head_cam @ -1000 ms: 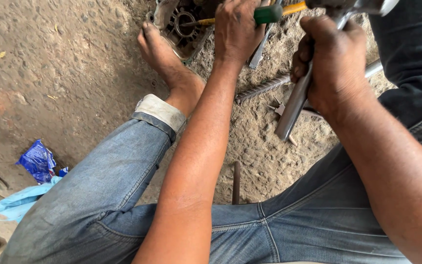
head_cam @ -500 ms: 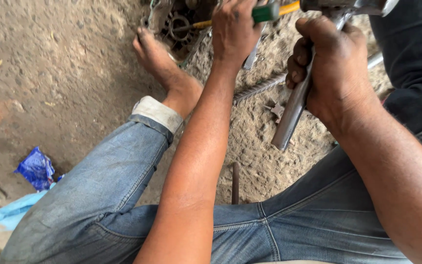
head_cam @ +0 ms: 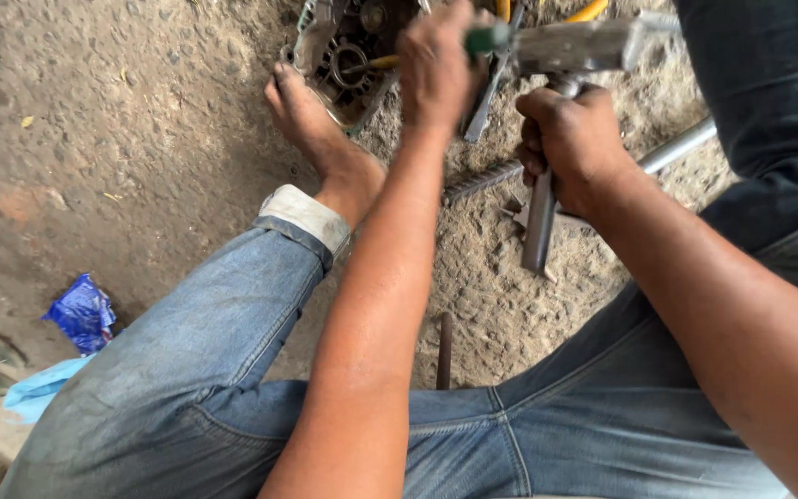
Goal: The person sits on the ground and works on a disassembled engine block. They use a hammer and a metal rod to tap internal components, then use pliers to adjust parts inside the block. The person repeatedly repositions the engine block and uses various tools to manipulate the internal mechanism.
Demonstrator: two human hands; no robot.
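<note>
A green-and-yellow-handled screwdriver [head_cam: 487, 39] is gripped in the closed fingers of the left hand [head_cam: 441, 65], its shaft [head_cam: 367, 65] pointed into the dark metal machine casing [head_cam: 344, 46] that lies on the dirt ground [head_cam: 122, 139] at the top of the view. The casing is pinned by the bare left foot [head_cam: 302, 115], apparently so that it cannot shift. A metal hammer [head_cam: 570, 46] is held by its handle [head_cam: 539, 226] in the tightly wrapped right hand [head_cam: 570, 148], its head raised just beside the screwdriver's butt as if for striking.
</note>
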